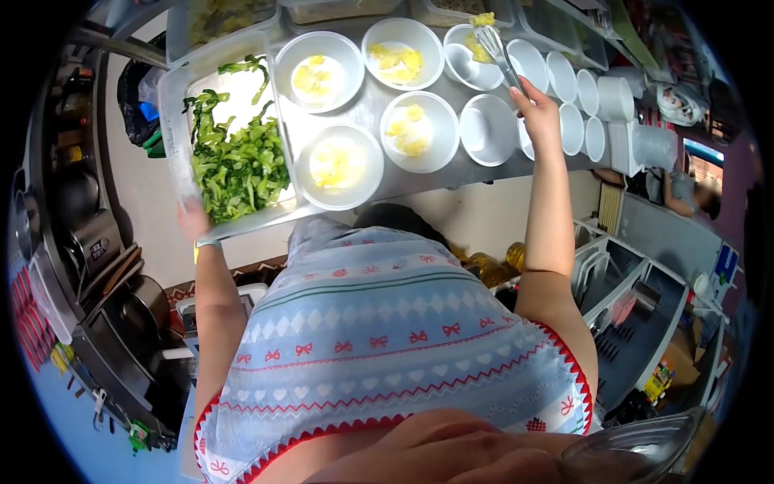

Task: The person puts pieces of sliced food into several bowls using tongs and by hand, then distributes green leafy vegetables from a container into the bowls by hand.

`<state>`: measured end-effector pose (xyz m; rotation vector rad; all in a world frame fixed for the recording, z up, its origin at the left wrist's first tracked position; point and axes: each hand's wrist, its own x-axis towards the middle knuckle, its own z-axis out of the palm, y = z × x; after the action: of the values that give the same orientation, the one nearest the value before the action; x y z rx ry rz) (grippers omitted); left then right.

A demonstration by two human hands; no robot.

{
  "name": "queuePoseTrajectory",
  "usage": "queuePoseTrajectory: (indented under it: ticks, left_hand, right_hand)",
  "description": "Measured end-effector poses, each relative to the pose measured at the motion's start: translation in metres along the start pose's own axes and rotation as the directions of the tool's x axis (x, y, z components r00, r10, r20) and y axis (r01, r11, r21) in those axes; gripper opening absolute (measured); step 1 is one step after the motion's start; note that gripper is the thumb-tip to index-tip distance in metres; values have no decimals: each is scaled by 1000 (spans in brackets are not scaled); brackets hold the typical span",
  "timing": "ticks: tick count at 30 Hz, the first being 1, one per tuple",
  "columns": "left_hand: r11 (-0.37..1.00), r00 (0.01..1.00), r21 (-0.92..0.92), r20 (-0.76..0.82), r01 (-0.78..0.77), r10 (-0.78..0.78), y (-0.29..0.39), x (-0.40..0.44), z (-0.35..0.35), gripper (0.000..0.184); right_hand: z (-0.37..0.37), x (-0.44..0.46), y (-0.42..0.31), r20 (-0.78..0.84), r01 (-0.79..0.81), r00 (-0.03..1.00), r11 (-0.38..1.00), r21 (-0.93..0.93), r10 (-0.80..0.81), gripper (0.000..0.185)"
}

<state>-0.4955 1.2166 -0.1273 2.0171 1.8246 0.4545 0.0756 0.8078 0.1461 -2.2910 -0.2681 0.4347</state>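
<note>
So, metal tongs (511, 71) are being gripped in the right hand (535, 106), fingers closed around the handles. A bit of yellow food (483, 19) is being carried at the tips, over the third bowl (463, 69) of the far row, where more of the same is being held. The left hand (193, 219) is being kept at the near-left corner of a clear plastic tub (173, 121); it's pretty blurred, so how tightly the fingers are closing can't be told. Chopped leafy greens (242, 165) are being held in that tub, piled mostly toward the near side.

Just right of the tub, yellow food is also being held in two more far-row bowls (348, 89) and two near-row ones (367, 181). White plastic bowls (487, 129) are being lined up further right, and all this stuff is being supported by a metal counter (443, 171). More plastic containers (222, 22) are being kept beyond the rows.

A light blue apron (363, 323) with red bows is being worn. Off to the right, another person (684, 192) is being seen, well apart. Some print is being shown on a blue-and-white package (726, 263), but it's too small to be read.
</note>
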Motion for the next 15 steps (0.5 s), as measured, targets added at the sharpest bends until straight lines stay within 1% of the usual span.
queuePoseTrajectory:
  ticks: [1, 2, 3, 4, 5, 6, 7, 8, 9, 10, 12, 14, 15]
  left_hand:
    - [997, 997, 51, -43, -61, 64, -12, 0, 6, 47]
    - [987, 988, 103, -81, -121, 129, -14, -8, 13, 51]
    - [996, 994, 90, -107, 9, 0, 3, -16, 12, 57]
    - [995, 995, 95, -105, 8, 2, -1, -20, 19, 57]
    - [996, 993, 89, -115, 10, 0, -8, -16, 19, 58]
    - [997, 991, 78, -133, 18, -8, -15, -10, 19, 58]
    - [996, 982, 83, -189, 21, -5, -25, -4, 20, 59]
    - [996, 981, 82, -194, 26, -10, -42, 8, 22, 59]
    - [988, 983, 148, -185, 39, -11, -62, 20, 23, 60]
    - [976, 984, 213, -177, 51, -13, -67, 23, 19, 61]
    - [974, 985, 212, -168, 74, -38, -64, 21, 7, 61]
    - [973, 985, 211, -159, 97, -63, -56, 17, -5, 61]
    - [970, 989, 205, -104, 127, -107, -59, 16, -7, 61]
  right_hand:
    - [-6, 8, 22, -16, 41, 999, 992, -122, -43, 48]
    - [-9, 19, 40, -14, 36, 999, 992, -121, -38, 48]
    - [-10, 30, 57, -28, 43, 998, 918, -394, -58, 51]
    - [-11, 37, 66, -34, 42, 996, 771, -635, -82, 53]
    - [-10, 42, 72, -29, -12, 1000, 768, -641, -9, 59]
    - [-12, 42, 72, -25, -5, 1000, 768, -641, -15, 59]
    - [-12, 39, 67, -50, 16, 997, 776, -630, -61, 58]
    - [-11, 35, 62, -75, 37, 992, 783, -620, -106, 57]
    - [-11, 31, 56, -68, 41, 992, 783, -621, -106, 57]
    - [-13, 28, 50, -63, 48, 992, 789, -612, -109, 55]
    - [-11, 26, 40, -51, 58, 992, 795, -604, -111, 53]
    - [-5, 27, 34, 47, 62, 998, 667, -743, -40, 48]
    - [-1, 28, 31, 54, 67, 998, 666, -743, -40, 48]
